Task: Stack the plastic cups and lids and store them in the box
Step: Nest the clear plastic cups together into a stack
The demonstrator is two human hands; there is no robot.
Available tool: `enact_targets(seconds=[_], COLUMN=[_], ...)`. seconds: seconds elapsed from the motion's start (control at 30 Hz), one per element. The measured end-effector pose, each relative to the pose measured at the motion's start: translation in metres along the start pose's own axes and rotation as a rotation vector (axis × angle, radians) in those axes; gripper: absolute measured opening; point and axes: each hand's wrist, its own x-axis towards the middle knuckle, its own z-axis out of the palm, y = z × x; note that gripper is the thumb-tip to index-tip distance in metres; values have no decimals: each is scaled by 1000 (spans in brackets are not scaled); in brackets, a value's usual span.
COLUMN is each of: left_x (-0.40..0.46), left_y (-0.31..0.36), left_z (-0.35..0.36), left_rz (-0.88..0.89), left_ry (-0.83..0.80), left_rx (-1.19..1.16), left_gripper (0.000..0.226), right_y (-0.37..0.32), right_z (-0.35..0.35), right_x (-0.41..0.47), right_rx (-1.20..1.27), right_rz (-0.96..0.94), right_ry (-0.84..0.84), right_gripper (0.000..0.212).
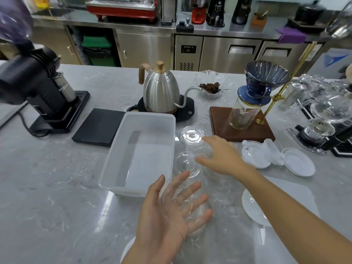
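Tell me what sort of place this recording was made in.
Most likely a café or coffee bar counter: a gooseneck kettle, a pour-over dripper on its stand, a coffee grinder, and stainless under-counter fridges behind.

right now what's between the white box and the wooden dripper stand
In the head view, a clear plastic lid lies on the counter between the white box and the wooden stand.

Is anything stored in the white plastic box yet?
No. The white plastic box shows only its bare floor, and the clear cups stand on the counter to its right.
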Motion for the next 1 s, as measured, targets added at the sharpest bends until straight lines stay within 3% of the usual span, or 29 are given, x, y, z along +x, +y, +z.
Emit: enact_targets(seconds=[0.07, 0.17, 0.4, 0.67, 0.77, 0.87, 1.0], left_x=[0, -2, -3, -2, 0, 2, 4], left_y=[1, 3, 4, 2, 0, 0, -3], left_z=[-2, -4, -5, -1, 1, 2, 1], left_rz=[9, 23, 60, 52, 34, 21, -17], left_ry=[-18, -28, -19, -6, -1, -20, -53], left_rx=[-15, -37, -44, -70, -97, -131, -160], left_gripper=[54, 53, 53, 54, 54, 53, 61], right_y=[0, -1, 3, -14, -22, -34, -48], right_z=[3, 12, 12, -26, -34, -32, -15], right_x=[10, 14, 10, -48, -75, -103, -130], right_rx=[-81, -86, 75, 829, 1114, 1137, 1022], right_rz=[33, 56, 13, -126, -113, -157, -182], right_ry=[-75, -111, 5, 70, 129, 149, 92], right_gripper=[96, 105, 97, 69, 70, 73, 59])
